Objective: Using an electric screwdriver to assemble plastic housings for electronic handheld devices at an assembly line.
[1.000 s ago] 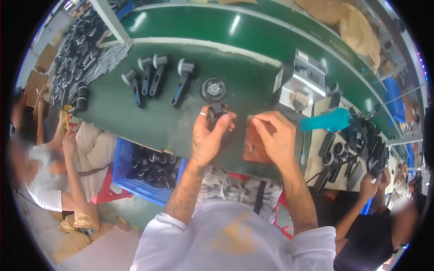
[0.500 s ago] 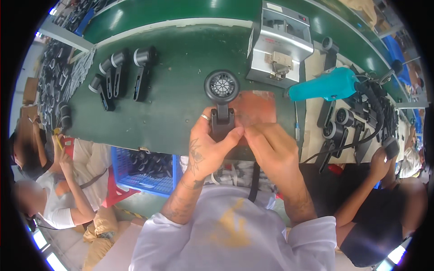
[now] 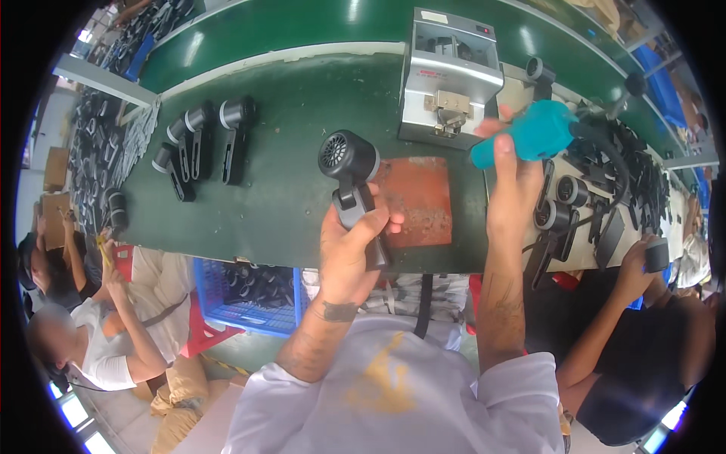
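Note:
My left hand (image 3: 354,246) is wrapped round the dark handle of a black handheld fan (image 3: 349,160). The fan's round head, with a slotted grille, tilts up and to the left on its hinge. At the right, my right hand (image 3: 514,181) grips the nose end of a teal electric screwdriver (image 3: 541,130), thumb on the near side and fingers behind. A dark cable runs from the screwdriver's back end. Below and left of it, an orange-red mat (image 3: 416,204) lies on the green bench (image 3: 287,189), beside the fan.
A silver screw feeder (image 3: 450,83) stands at the back. Several similar fans (image 3: 234,140) lie at the left. More fan parts (image 3: 571,204) cover the paper at the right. A blue crate (image 3: 246,306) of dark parts sits below the bench edge. Co-workers sit on both sides.
My right hand has left the fan's handle and moved up and right onto the screwdriver. The fan, still in my left hand, has turned and tilted leftward.

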Action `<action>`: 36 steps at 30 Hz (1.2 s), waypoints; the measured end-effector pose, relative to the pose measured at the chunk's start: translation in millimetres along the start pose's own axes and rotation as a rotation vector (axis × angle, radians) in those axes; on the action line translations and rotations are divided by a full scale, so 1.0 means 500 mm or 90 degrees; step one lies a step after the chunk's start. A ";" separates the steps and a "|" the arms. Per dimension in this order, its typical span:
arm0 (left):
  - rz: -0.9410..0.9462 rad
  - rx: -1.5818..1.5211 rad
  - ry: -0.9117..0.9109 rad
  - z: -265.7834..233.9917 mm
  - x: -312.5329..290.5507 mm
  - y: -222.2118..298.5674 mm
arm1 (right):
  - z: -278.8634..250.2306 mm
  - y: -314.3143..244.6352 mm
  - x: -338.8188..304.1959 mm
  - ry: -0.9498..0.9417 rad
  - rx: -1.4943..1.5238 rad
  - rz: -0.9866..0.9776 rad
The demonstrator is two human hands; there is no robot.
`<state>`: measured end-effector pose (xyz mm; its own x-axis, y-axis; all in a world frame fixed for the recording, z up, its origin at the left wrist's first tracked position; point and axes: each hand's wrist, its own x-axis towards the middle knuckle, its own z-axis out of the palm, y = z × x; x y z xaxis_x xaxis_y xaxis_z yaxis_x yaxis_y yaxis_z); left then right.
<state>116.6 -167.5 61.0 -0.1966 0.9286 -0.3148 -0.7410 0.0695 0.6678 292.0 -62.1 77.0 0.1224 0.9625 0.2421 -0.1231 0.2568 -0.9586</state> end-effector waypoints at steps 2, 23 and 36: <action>0.021 0.021 0.003 0.007 0.002 -0.004 | 0.000 0.004 -0.010 0.019 -0.001 -0.017; -0.152 -0.026 -0.017 0.037 -0.024 -0.022 | -0.044 -0.082 -0.129 -0.085 0.306 -0.243; -0.159 -0.088 -0.011 0.062 -0.053 -0.030 | 0.033 -0.108 -0.144 -0.126 0.414 -0.343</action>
<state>152.4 -181.7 80.2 0.0132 0.8949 -0.4461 -0.8461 0.2477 0.4719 273.6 -143.8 113.7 0.1596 0.6778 0.7177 -0.6434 0.6228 -0.4451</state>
